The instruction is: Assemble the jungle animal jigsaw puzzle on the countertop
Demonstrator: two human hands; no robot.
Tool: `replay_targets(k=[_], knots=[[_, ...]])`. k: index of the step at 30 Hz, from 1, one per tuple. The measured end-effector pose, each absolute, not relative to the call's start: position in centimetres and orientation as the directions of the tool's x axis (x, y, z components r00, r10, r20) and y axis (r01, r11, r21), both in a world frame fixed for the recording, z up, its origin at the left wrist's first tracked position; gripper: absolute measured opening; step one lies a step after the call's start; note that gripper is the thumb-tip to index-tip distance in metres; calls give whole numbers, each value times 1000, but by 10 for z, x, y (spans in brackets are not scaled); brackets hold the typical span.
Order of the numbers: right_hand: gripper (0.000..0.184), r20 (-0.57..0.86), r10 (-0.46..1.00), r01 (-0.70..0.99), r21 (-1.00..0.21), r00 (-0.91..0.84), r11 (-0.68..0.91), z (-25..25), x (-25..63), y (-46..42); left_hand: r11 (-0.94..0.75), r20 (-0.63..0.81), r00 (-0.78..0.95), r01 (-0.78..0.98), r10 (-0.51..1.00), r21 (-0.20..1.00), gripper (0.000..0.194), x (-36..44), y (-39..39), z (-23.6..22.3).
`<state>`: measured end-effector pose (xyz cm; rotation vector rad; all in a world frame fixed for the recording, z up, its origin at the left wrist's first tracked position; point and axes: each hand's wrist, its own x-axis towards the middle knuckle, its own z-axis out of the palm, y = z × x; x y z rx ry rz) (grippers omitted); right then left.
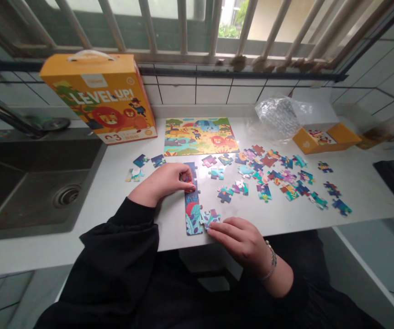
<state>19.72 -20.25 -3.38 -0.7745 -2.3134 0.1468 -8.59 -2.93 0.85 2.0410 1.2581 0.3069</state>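
A narrow strip of joined puzzle pieces (193, 212), dark blue with a red and pale-blue leafy part at its near end, lies on the white counter. My left hand (171, 180) is curled over the strip's upper half, thumb and fingertips closed together against it and covering part of its picture. At the strip's lower right, my right hand (243, 237) has its fingertips on a purple and pale-blue puzzle piece (211, 218). That piece touches the strip's right edge; whether it is fully interlocked I cannot tell.
Loose puzzle pieces (268, 160) are scattered to the right, with several (141, 160) to the left. Behind lie a finished-looking animal picture (200, 137) and an upright orange puzzle box (97, 100). Clear plastic wrap (279, 114) and an open orange box (327, 139) sit back right. A sink (39, 183) is left.
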Motion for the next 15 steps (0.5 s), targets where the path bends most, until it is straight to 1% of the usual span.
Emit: replay_targets(k=[3, 7, 11, 15], knots=[[43, 580, 566, 457, -341, -586, 822, -36, 198, -200, -280, -160, 501, 689, 850, 669, 25, -85, -31, 11], [40, 589, 550, 432, -343, -593, 834, -38, 200, -202, -288, -155, 506, 688, 849, 666, 26, -85, -29, 11], [29, 577, 556, 455, -328, -598, 828, -40, 201, -202, -297, -154, 508, 695, 848, 655, 29, -86, -27, 7], [21, 551, 571, 464, -337, -609, 819, -43, 199, -198, -306, -150, 509, 700, 848, 646, 29, -88, -27, 6]])
